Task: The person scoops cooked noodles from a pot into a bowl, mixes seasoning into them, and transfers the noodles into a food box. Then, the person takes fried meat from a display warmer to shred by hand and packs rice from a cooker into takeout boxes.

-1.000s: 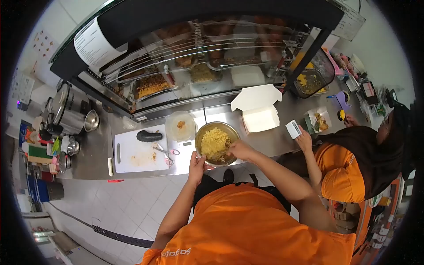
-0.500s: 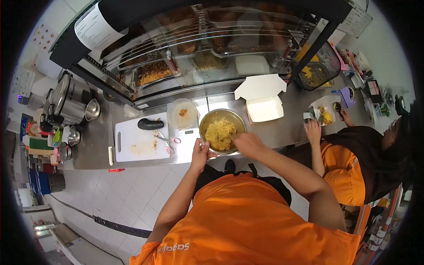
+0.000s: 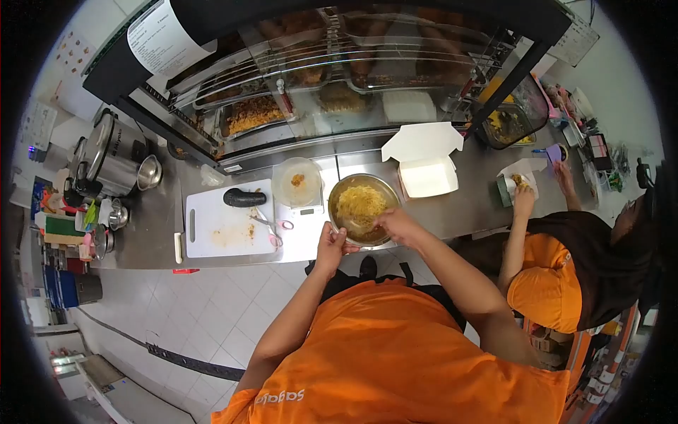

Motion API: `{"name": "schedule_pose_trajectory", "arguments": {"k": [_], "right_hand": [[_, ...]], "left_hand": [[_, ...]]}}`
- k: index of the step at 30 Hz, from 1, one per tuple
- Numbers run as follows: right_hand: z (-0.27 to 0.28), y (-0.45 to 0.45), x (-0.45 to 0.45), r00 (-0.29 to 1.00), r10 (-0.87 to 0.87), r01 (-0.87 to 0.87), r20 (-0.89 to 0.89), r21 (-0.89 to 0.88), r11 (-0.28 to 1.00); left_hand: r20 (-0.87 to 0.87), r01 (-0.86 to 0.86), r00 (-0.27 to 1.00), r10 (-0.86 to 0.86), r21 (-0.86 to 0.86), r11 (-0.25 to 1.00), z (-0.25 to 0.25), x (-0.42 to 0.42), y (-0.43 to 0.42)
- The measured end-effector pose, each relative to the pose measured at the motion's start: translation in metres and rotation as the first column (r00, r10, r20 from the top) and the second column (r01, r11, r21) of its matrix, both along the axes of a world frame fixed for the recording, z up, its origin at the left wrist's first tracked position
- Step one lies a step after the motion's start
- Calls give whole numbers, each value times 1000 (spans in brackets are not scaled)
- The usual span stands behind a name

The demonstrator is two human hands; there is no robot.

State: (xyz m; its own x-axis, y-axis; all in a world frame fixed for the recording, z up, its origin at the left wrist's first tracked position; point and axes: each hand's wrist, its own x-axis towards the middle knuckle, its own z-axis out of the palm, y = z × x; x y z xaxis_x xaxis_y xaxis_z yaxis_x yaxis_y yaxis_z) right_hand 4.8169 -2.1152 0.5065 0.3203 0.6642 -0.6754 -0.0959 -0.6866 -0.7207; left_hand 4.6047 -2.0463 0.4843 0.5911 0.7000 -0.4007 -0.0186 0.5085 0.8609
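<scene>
A round metal bowl (image 3: 388, 197) stands at the counter's front edge, holding a mound of yellow food (image 3: 359, 203), noodles or rice, I cannot tell which. My left hand (image 3: 333, 247) grips the near left rim, thumb on the inside. Over the bowl's right side, my right hand (image 3: 398, 226) is closed with its fingertips down by the food; whatever it holds is hidden. Just behind, to the right, an open white takeaway box (image 3: 429, 178) has its lid up. Left of the bowl, a clear plastic tub (image 3: 286, 191) with orange-brown bits rests on a scale (image 3: 311, 210).
A white cutting board (image 3: 205, 222) carries a dark elongated item (image 3: 244, 198) and pink-handled scissors (image 3: 275, 239). A knife (image 3: 178, 247) lies along its left side. The glass display case (image 3: 339, 120) rises behind. At right, a co-worker's hand (image 3: 523, 201) reaches into a small box (image 3: 506, 191).
My right hand has shifted inside the bowl, and the food mound has changed shape. The co-worker's one hand moved onto the small box, the other back toward a purple item.
</scene>
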Motion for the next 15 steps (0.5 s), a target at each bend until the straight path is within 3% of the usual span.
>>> {"name": "schedule_pose_trajectory", "arguments": {"k": [1, 2, 3, 4, 6, 7, 9, 12, 13, 15], "right_hand": [[1, 1, 6, 1000, 0, 0, -3, -2, 1000], [4, -1, 16, 923, 89, -129, 374, 84, 988], [8, -4, 20, 703, 121, -277, 701, 114, 954], [16, -8, 17, 705, 119, -272, 699, 111, 956], [33, -19, 8, 288, 242, -349, 927, -134, 928], [36, -26, -2, 286, 240, -345, 928, -135, 929], [38, -38, -29, 234, 382, -568, 894, -193, 800], [49, -30, -26, 220, 413, -664, 884, -174, 727], [51, -24, -19, 225, 411, -661, 883, -172, 731], [56, -8, -2, 183, 249, -543, 951, -113, 832]], "left_hand": [[18, -29, 999, 29, -11, 1000, -1, -1, -2], [14, -28, 1000, 28, -14, 1000, -2, -2, -1], [15, -24, 1000, 25, -14, 1000, -1, -2, -1], [18, -18, 1000, 18, -14, 1000, 0, -3, 0], [3, 0, 1000, 0, -22, 1000, 7, -3, 1], [-13, 8, 1000, -9, -29, 1000, 11, -1, 2], [-16, 17, 1000, -17, -20, 1000, 16, -1, 4], [-33, 28, 999, -29, -17, 999, 25, -2, 5], [-44, 33, 998, -34, -19, 999, 27, -3, 7], [-22, 53, 998, -53, -5, 999, 14, -6, 14]]}}
